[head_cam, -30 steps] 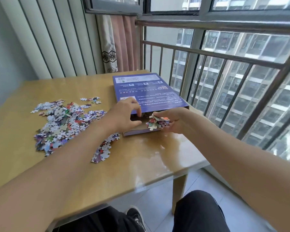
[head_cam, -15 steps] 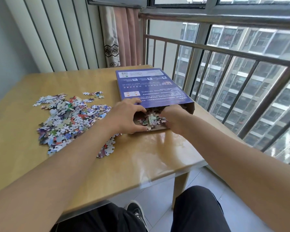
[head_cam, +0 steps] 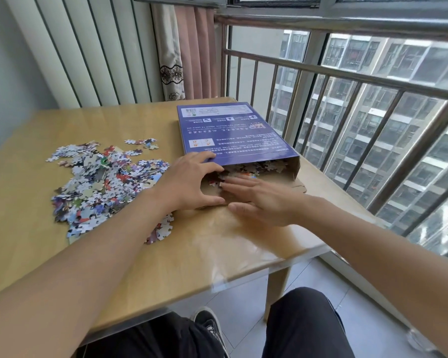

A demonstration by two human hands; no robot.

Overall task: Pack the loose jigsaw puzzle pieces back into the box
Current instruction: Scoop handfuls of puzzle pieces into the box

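Note:
A flat purple puzzle box (head_cam: 230, 130) lies on the wooden table (head_cam: 62, 254), its near end open. Several jigsaw pieces (head_cam: 259, 167) show inside the opening. My left hand (head_cam: 189, 180) grips the box's near left corner, fingers on the purple top panel and thumb at the brown bottom flap. My right hand (head_cam: 261, 200) lies flat with straight fingers at the mouth of the box, fingertips touching pieces at the opening. A large heap of loose puzzle pieces (head_cam: 98, 182) spreads over the table to the left of my left hand.
A small clump of pieces (head_cam: 161, 229) lies under my left forearm. A metal balcony railing (head_cam: 373, 81) runs close along the table's right side. Curtain and vertical blinds stand behind the table. My legs and a shoe show below the table's near edge.
My right hand carried a handful of pieces to the box opening, let them go inside, and now lies flat at the mouth. My left hand stayed on the box corner.

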